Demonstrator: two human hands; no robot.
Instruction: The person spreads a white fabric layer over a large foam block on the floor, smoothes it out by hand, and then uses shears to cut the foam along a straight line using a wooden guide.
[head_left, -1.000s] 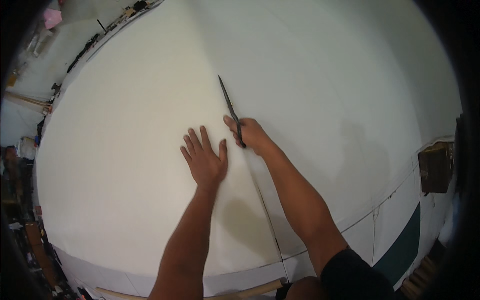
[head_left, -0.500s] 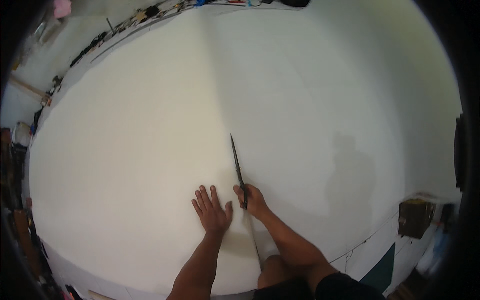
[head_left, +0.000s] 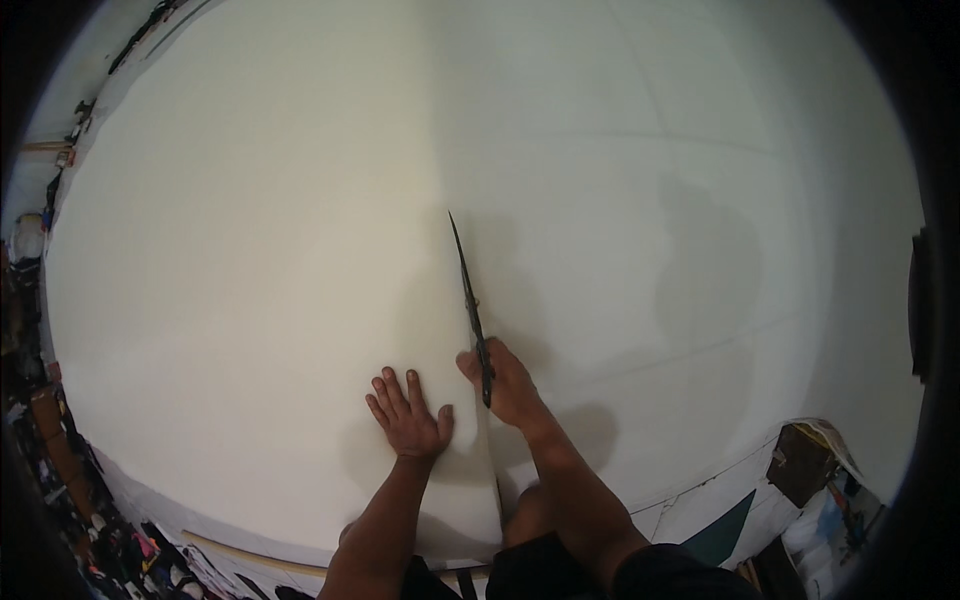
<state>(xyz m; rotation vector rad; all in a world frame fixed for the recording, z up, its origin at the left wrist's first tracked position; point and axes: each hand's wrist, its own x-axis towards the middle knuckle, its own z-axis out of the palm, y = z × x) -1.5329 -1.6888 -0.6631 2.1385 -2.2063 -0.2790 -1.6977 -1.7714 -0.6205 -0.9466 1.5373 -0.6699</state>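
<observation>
Clutter (head_left: 140, 560) lines the room well to the left of a pair of dark scissors (head_left: 469, 300), while a brown box (head_left: 800, 465) stands to their right, nearer the person. Cream material (head_left: 250, 250) spreads out left of the scissors, with a whiter expanse (head_left: 620, 260) to their right; whether either is cloth or paper cannot be told. The right hand (head_left: 510, 385) is closed around the scissors' handles, the tip pointing away from the person. The left hand (head_left: 415, 425) lies palm down just left of the handles, fingers spread, grasping nothing. Behind the scissors, an edge (head_left: 494, 465) runs back toward the person. Careful work here likely means keeping the blades in line with that edge, pressing the left palm evenly so the material beside the scissors stays smooth, and holding those fingers clear of the points. Whether the blades are parted cannot be told.
</observation>
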